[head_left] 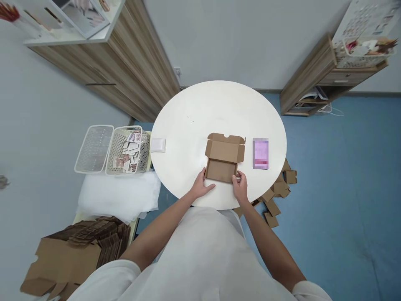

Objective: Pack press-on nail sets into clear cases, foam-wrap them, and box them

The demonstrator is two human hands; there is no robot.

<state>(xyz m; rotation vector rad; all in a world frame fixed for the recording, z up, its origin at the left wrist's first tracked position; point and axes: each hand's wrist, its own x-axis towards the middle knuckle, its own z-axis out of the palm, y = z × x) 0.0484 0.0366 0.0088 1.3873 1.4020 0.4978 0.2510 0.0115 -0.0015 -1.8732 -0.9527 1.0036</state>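
While hands [199, 186] [240, 189] touch box [222, 170] edges, tabletop [216, 108] extends beyond.

A round white tabletop [219, 108] stands on a blue floor [328, 175]; a dark grey skirting board [270, 91] runs along the plain pale grey wall [238, 42], which bears 1 white power socket [177, 71]. To the left rises a tall brown wood-grain cabinet [150, 67] with a white top [67, 36], to the right a brown wooden shelf unit [308, 71] with 1 drawer [349, 77]. The light is even.

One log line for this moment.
left hand: at cardboard box, left side; right hand: at box, right side; lid: open; surface: white table
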